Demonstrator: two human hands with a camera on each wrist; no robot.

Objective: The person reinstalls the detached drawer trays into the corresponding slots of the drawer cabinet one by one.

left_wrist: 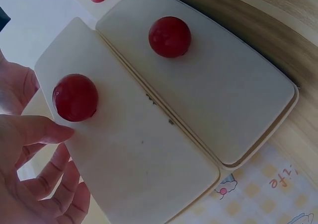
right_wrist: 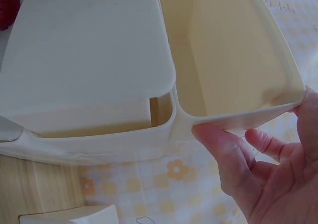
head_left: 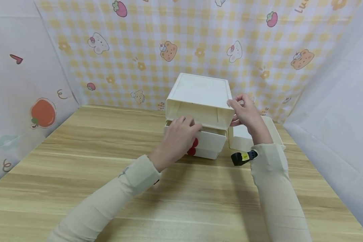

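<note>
A small white drawer cabinet (head_left: 204, 89) stands near the back of the table, its top compartment an open shell. Below it, the middle drawer (head_left: 213, 139) is pulled partly out. My left hand (head_left: 179, 136) grips the top edge of that drawer's front; in the left wrist view its thumb lies on the front face beside a red round knob (left_wrist: 75, 98), fingers behind the edge. The lower drawer front (left_wrist: 233, 100) bears a similar red knob (left_wrist: 170, 37) and sits nearly flush. My right hand (head_left: 246, 114) holds the right wall of the open shell, thumb and fingertips at its front rim.
A separate white drawer (head_left: 272, 131) rests on the wooden table (head_left: 93, 144) just right of the cabinet. Behind stands a yellow checked curtain (head_left: 124, 74) with cartoon prints. White sheets (head_left: 15, 87) border both sides. A black strap (head_left: 242, 158) sticks out from my right cuff.
</note>
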